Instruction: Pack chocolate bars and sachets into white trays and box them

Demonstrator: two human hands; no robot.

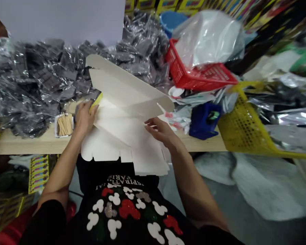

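Head view: A white cardboard box [114, 127], partly unfolded with its pale inner side showing, is placed at the centre of the worktop [38, 145], and its flaps overhang the near edge at 6 o'clock. A long panel [129, 93] is raised at 12 o'clock.

The left hand [85, 117] is placed at the box's 9 o'clock edge, with its fingers bent round it and the edge held beside a yellow strip. The right hand [159, 131] is placed at 4 o'clock, half open with fingers loosely curled; whether the panel's lower corner is pinched or merely touched cannot be told.

Toothpicks [65, 125] are kept in a small tray beyond the left hand. Dark wrapped packets [51, 76] are heaped at 10 o'clock. A red basket [193, 80] is set at 2 o'clock and a yellow basket [233, 132] at 3 o'clock.

The step in hand is judged to be folding of the box. For the next move, the left edge should be steadied and the panel guided along its crease without bending.
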